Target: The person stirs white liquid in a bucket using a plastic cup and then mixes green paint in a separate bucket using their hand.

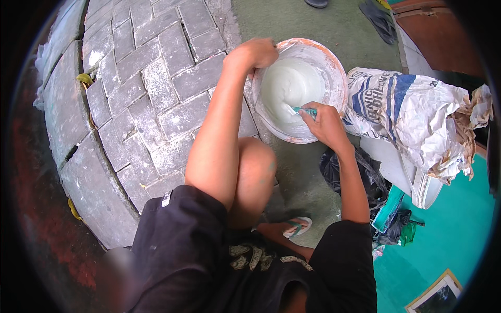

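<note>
A round bucket (pixel 340 68), smeared with white and with an orange-stained rim, stands on the ground ahead of me. Thick off-white paste (pixel 282 83) lies inside it, with a dent where a tool goes in. My right hand (pixel 324 125) is closed round the teal handle of a scraper-like tool (pixel 307 111); the tool's far end is sunk in the paste, so its exact kind is hidden. At the bucket's far left edge, my left hand (pixel 255 54) is closed on the rim, its fingertips partly hidden.
A crumpled white and blue paper sack (pixel 412 112) lies right of the bucket, over a white container (pixel 428 190). Black plastic bags (pixel 339 169) sit below it. Grey paving bricks (pixel 162 94) spread leftward. Dark sandals (pixel 378 23) lie at the far right, near a teal wall (pixel 449 229).
</note>
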The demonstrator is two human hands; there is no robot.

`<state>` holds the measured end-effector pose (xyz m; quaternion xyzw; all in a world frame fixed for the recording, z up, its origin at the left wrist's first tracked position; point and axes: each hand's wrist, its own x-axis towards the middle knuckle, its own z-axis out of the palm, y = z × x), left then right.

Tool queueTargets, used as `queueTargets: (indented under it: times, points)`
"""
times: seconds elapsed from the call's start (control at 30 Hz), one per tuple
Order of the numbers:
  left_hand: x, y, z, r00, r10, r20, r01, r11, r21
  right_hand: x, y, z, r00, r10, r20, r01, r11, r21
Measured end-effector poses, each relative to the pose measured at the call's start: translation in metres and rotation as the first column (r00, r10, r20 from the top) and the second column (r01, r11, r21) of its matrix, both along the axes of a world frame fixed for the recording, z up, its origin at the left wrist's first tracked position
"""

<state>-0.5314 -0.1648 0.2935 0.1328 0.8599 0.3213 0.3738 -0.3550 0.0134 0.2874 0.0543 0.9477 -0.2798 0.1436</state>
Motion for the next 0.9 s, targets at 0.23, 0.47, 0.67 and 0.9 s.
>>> queueTargets:
  times: [0.23, 0.47, 0.67, 0.9]
  points:
    - [-0.001, 0.004, -0.001, 1.000, 0.001, -0.030, -0.001, 1.000, 0.016, -0.009, 0.007, -0.029, 0.940, -0.203, -0.274, 0.195, 0.979, -0.057]
    - [-0.003, 0.007, -0.008, 0.998, -0.031, -0.054, 0.029, 0.999, -0.035, 0.003, 0.002, -0.034, 0.967, -0.039, -0.252, 0.031, 0.999, -0.035]
    - [-0.007, -0.007, -0.033, 0.992, 0.028, -0.127, -0.032, 0.999, -0.029, 0.013, 0.003, -0.009, 0.969, 0.230, -0.092, -0.233, 0.972, -0.024]
    - [-0.040, -0.003, -0.072, 0.907, -0.055, -0.418, 0.066, 0.998, 0.012, 0.024, 0.028, -0.005, 0.978, -0.183, -0.103, 0.194, 0.974, 0.114]
